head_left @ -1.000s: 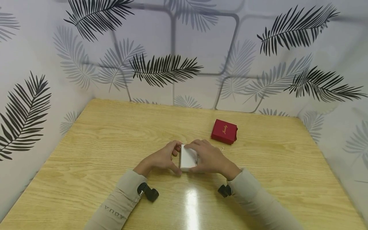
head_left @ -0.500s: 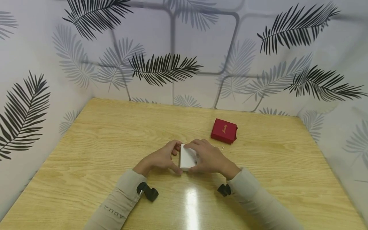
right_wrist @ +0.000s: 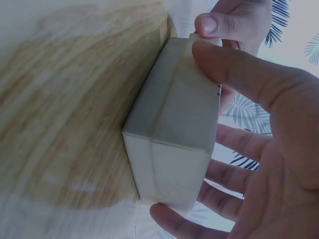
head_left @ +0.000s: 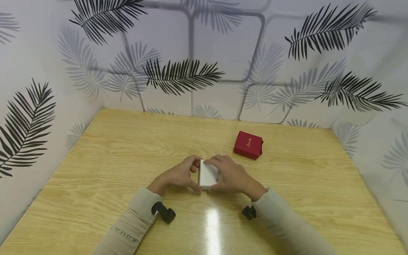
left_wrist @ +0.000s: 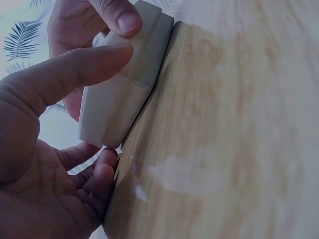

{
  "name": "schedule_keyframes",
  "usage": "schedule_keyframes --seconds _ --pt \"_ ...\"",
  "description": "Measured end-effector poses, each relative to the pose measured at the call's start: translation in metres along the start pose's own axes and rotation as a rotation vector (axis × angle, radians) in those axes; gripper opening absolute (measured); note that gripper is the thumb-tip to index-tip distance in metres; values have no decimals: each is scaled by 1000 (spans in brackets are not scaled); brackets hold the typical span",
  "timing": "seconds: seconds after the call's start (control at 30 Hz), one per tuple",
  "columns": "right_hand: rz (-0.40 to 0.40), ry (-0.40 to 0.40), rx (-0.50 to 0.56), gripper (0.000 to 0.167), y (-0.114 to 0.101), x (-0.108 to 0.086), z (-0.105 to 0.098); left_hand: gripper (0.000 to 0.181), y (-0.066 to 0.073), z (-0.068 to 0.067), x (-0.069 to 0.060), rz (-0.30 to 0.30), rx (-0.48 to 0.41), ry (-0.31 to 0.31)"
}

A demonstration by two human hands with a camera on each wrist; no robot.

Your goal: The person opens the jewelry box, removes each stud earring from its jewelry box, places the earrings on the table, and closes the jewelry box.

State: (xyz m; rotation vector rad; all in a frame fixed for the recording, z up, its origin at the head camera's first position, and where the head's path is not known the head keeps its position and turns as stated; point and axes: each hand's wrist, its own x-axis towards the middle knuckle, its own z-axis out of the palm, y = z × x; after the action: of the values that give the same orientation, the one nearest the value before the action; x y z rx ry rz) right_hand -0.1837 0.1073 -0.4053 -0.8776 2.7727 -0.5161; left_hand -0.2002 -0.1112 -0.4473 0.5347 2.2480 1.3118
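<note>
A small white box (head_left: 208, 174) lies flat on the wooden table between both hands. Its side walls, with a seam running along them, show in the right wrist view (right_wrist: 172, 109). From the left, my left hand (head_left: 179, 176) holds it near the left corners, thumb at the front wall and fingertips at the far end. My right hand (head_left: 232, 176) grips the box across its width, thumb on the near side and fingers over the far side, hiding its right part. Dark marks on the top are partly covered by that hand.
A dark red box (head_left: 248, 145) with gold lettering stands behind and to the right of the hands. A tiny pale item (head_left: 247, 164), too small to identify, lies in front of it. Patterned walls border the table (head_left: 127, 141) at the back and sides.
</note>
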Motion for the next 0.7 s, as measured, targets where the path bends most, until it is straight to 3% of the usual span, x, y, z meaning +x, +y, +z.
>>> schedule_keyframes --seconds 0.3,0.7 --pt "-59 -52 -5 76 6 -2 -7 94 1 0 1 -10 -23 0" --pt "3 -57 -11 86 25 -15 -17 95 1 0 1 -14 -17 4"
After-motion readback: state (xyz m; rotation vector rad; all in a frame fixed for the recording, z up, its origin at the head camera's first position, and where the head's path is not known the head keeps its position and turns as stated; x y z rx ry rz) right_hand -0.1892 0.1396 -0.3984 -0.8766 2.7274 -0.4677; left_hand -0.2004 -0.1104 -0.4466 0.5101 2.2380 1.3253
